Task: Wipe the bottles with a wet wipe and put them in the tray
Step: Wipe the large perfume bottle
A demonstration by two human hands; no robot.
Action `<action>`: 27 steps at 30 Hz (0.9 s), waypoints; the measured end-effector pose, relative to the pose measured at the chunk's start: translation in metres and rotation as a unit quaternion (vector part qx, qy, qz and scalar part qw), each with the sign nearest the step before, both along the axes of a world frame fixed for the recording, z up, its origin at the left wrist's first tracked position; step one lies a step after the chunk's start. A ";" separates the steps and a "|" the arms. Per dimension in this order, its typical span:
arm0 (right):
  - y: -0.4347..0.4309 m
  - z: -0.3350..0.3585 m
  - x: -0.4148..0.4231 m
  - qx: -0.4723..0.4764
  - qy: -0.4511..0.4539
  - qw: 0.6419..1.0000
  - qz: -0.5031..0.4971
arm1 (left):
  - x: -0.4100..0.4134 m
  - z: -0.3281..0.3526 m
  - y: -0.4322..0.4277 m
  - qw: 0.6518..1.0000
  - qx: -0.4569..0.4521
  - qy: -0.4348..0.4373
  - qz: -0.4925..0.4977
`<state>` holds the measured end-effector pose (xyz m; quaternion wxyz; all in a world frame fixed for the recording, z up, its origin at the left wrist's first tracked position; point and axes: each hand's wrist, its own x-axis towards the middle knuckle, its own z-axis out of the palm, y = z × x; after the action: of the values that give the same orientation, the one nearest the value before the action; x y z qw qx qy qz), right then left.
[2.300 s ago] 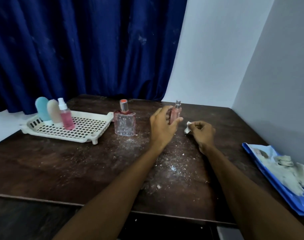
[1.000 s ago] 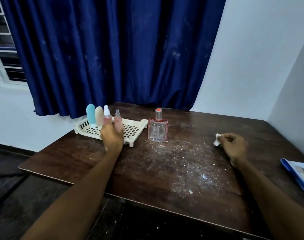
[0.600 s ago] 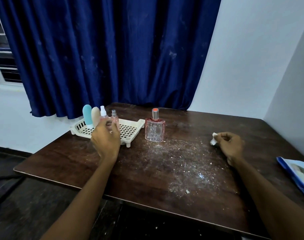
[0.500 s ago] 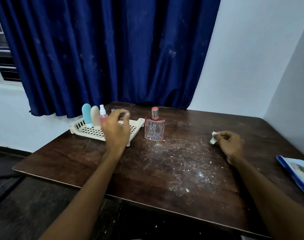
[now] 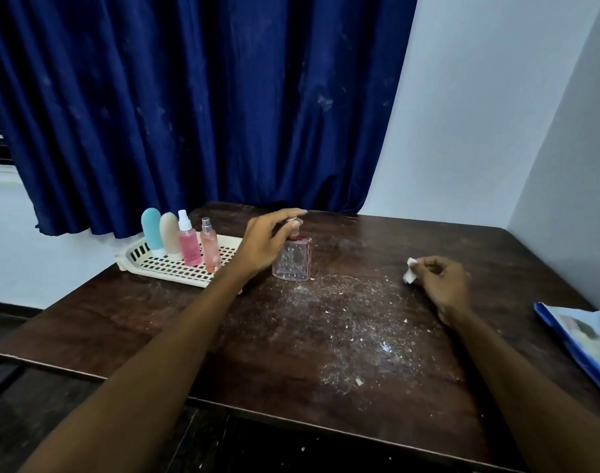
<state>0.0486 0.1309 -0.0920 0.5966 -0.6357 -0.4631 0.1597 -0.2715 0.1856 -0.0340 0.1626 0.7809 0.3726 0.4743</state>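
Note:
A clear square perfume bottle (image 5: pixel 293 264) with a pinkish tint stands on the dark table, just right of the cream slotted tray (image 5: pixel 162 269). My left hand (image 5: pixel 261 244) is at its top, fingers spread over and around the cap, not clamped on it. In the tray several bottles stand upright: a blue one (image 5: pixel 151 230), a beige one (image 5: pixel 170 235), a pink spray (image 5: pixel 189 249) and a slim pink spray (image 5: pixel 210 250). My right hand (image 5: pixel 445 285) rests on the table to the right, pinching a small white wet wipe (image 5: pixel 410 275).
White crumbs and dust (image 5: pixel 353 322) cover the middle of the wooden table (image 5: pixel 121 322). A blue wipes pack (image 5: pixel 585 339) lies at the right edge. A dark blue curtain (image 5: pixel 189 114) hangs behind, and a white wall closes the right side.
My left hand set the slim pink spray bottle in the tray, let go, and moved right to the square perfume bottle. My right hand stayed put with the wipe.

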 end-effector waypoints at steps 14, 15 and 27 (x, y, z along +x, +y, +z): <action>0.003 -0.001 0.004 0.027 0.055 0.998 -0.002 | 0.004 0.007 0.020 0.998 0.009 0.051 -0.026; 0.005 -0.003 0.005 0.027 0.062 0.998 0.002 | 0.007 0.007 0.021 0.999 0.010 0.035 -0.021; 0.012 -0.007 0.014 0.050 0.162 0.985 0.018 | 0.122 -0.022 0.025 0.930 -0.232 -0.283 -0.030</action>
<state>0.0631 0.1426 -0.0987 0.6916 -0.5628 -0.3787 0.2481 -0.1493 0.2109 -0.0563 0.4523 0.5656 0.3868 0.5709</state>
